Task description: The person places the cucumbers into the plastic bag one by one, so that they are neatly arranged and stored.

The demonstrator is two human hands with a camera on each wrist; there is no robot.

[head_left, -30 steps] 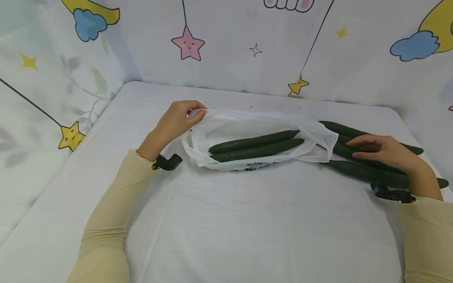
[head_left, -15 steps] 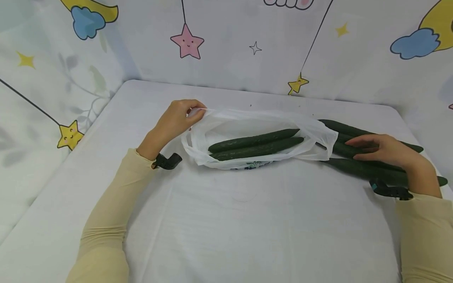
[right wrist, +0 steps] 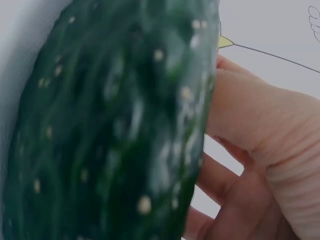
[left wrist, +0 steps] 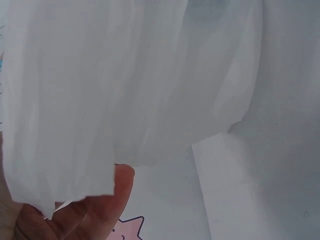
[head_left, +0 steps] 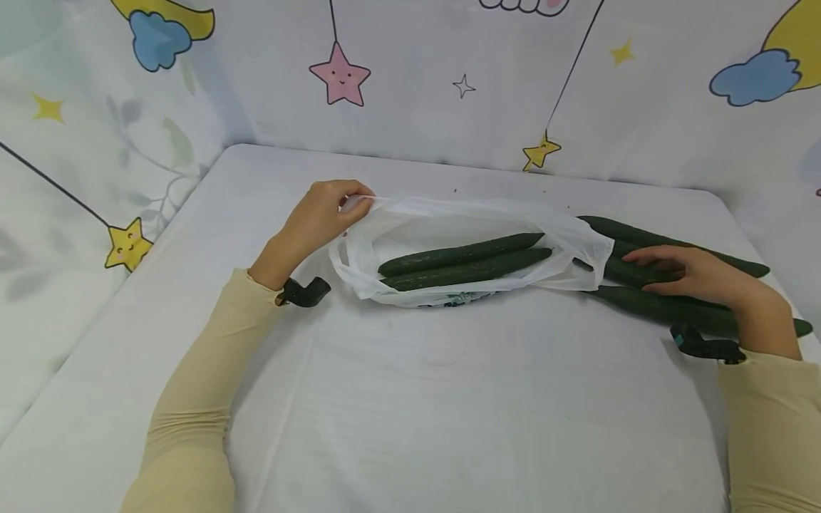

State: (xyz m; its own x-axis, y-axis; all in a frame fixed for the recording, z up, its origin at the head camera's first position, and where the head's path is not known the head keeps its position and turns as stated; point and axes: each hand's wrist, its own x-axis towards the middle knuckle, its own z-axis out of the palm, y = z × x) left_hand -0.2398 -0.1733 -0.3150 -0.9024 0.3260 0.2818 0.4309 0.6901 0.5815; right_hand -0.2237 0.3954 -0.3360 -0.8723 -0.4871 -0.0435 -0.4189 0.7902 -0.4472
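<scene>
My left hand pinches the rim of a thin white plastic bag at its left end. The left wrist view shows the bag's film hanging over those fingers. Inside the bag's mouth lie two long dark green cucumbers, side by side. To the right, my right hand grips the middle cucumber of a group of three, thumb on the near side, fingers on the far side. A close, bumpy cucumber hides the fingertips in the right wrist view.
One cucumber lies behind the right hand, another in front of it, near the table's right edge. The bag's right handles overlap their left ends. A white cloth covers the table; a patterned curtain stands behind.
Very little differs. The right thumb has shifted slightly toward me on the middle cucumber, while the left hand and the bag stay in place.
</scene>
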